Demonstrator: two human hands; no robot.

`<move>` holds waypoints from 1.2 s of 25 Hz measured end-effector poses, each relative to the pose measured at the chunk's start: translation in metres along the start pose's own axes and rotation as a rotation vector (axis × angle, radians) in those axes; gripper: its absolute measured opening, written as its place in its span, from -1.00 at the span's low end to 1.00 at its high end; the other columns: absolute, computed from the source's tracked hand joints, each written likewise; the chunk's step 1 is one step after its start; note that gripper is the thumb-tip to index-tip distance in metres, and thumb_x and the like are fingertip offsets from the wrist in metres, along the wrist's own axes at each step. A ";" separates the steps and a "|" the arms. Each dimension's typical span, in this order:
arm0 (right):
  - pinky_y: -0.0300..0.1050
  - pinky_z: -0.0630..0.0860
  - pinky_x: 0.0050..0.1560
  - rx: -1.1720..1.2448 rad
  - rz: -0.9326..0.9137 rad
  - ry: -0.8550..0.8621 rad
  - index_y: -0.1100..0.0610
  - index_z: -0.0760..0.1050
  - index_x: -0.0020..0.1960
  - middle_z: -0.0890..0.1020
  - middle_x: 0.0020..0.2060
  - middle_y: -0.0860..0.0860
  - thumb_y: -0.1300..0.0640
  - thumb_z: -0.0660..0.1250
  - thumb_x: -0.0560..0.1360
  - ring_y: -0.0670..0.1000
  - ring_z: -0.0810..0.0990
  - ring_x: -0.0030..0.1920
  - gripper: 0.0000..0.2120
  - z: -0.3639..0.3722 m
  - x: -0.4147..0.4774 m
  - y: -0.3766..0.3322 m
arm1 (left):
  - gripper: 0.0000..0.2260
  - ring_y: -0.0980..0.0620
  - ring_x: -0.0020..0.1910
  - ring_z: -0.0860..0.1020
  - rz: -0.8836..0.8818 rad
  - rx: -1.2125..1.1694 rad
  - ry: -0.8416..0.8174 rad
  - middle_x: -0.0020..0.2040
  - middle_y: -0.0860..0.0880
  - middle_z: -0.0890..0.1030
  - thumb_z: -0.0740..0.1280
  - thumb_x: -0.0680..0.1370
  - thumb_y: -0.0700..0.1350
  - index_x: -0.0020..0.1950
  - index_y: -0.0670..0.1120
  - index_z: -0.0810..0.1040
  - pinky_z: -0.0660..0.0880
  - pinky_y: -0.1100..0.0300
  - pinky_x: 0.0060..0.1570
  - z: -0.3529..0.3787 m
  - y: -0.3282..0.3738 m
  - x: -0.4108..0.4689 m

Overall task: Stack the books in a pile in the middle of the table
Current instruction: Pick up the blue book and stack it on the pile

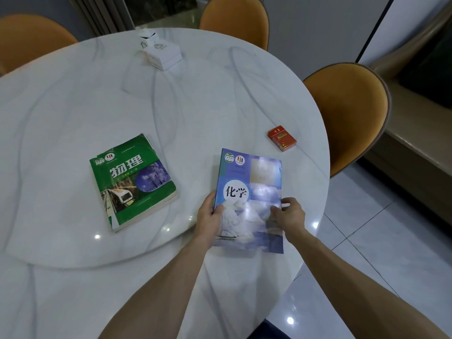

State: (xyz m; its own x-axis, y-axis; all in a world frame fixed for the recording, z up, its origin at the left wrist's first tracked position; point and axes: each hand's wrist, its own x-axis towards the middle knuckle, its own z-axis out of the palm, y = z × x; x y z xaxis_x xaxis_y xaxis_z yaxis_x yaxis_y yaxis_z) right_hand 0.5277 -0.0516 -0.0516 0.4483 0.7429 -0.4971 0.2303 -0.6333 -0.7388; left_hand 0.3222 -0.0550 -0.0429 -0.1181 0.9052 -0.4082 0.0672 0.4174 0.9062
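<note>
We see two closed textbooks lying face up, well apart. The green physics textbook (133, 182) is thick and worn, turned slightly askew on the desk (73, 106), left of centre. The thin blue chemistry textbook (252, 192), its cover showing white mountains, sits toward the right edge.

Blue book (252, 192) title glare-blurred

Physics book (133, 182) lies left of chemistry book (252, 189).
</note>
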 end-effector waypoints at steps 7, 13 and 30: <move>-0.17 0.50 -0.23 0.029 -0.149 -0.029 0.03 0.32 0.03 0.54 -0.11 0.02 0.12 0.36 0.48 0.00 0.56 -0.22 -0.76 0.012 -0.011 -0.048 | -0.68 0.00 0.02 0.63 0.082 -0.081 0.110 0.08 -0.04 0.65 0.21 0.56 -0.32 0.17 0.06 0.49 0.56 0.10 0.07 -0.026 0.029 -0.003; -0.19 0.51 -0.21 0.027 -0.266 -0.111 0.05 0.34 0.11 0.51 -0.06 -0.02 0.10 0.36 0.49 0.01 0.55 -0.11 -0.74 0.044 -0.026 -0.105 | -0.72 0.01 0.01 0.61 0.115 -0.082 0.216 0.10 -0.04 0.62 0.22 0.57 -0.28 0.21 -0.01 0.48 0.58 0.14 0.00 -0.074 0.059 0.003; -0.07 0.57 -0.08 -0.123 -0.423 -0.433 0.11 0.44 0.18 0.57 -0.02 0.06 0.18 0.32 0.50 0.07 0.58 -0.06 -0.74 0.210 -0.050 -0.222 | -0.69 -0.07 0.00 0.54 -0.006 -0.054 0.601 0.14 -0.15 0.59 0.20 0.53 -0.28 0.26 -0.14 0.47 0.47 0.15 -0.01 -0.229 0.073 0.031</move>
State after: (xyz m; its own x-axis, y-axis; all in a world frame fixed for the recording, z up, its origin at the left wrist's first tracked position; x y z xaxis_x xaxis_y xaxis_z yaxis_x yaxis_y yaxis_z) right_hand 0.2722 0.0970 0.0416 -0.0893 0.9394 -0.3311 0.4213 -0.2656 -0.8672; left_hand 0.0965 -0.0146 0.0354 -0.6587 0.6925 -0.2940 0.0159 0.4035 0.9148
